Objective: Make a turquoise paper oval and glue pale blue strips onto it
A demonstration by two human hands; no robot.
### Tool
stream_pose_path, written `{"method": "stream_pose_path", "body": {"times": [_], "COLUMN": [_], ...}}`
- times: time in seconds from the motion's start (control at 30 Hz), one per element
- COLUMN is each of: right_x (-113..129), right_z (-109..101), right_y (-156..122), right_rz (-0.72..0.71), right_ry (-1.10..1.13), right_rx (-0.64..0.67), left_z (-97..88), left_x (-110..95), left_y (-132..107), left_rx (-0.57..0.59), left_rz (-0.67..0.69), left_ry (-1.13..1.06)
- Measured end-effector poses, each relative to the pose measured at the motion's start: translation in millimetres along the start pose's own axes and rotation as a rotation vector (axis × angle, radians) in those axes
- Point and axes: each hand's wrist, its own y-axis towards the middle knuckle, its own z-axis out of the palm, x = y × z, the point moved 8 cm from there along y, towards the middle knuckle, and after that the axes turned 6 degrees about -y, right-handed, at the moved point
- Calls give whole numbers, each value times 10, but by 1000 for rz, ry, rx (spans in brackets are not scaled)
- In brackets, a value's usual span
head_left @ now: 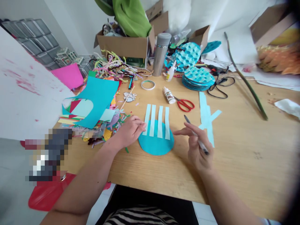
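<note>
A blue paper circle [156,147] lies on the table in front of me. Several pale blue paper strips [160,122] run side by side across its upper half and stick out past its far edge. My left hand [131,129] rests at the circle's left edge, fingers drawn together, with the fingertips on the leftmost strip. A pen [202,146] is gripped in my right hand [199,147], tilted with one end up. That hand's index finger is stretched toward the circle's right edge.
Red-handled scissors [185,105] and a white glue bottle [169,95] lie beyond the strips. More pale strips [206,117] lie right. Paper sheets [100,93] and scraps crowd the left. Woven blue discs [198,79], a steel flask [161,54] and a cardboard box [123,45] stand behind.
</note>
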Motion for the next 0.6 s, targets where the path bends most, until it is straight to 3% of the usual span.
{"method": "stream_pose_path", "body": {"times": [0.23, 0.33, 0.6], "right_x": [-42, -103, -286], "right_z": [-63, -88, 137], "right_y": [125, 177, 0], "right_rz": [179, 199, 109], "right_ry": [238, 164, -121], "right_rx": [-122, -123, 44], "left_z": [8, 27, 51], "left_x": [34, 46, 91], "left_y": [20, 24, -4], "left_rx": [12, 49, 85], "left_rz": [72, 109, 132], "left_ry": [54, 109, 145]}}
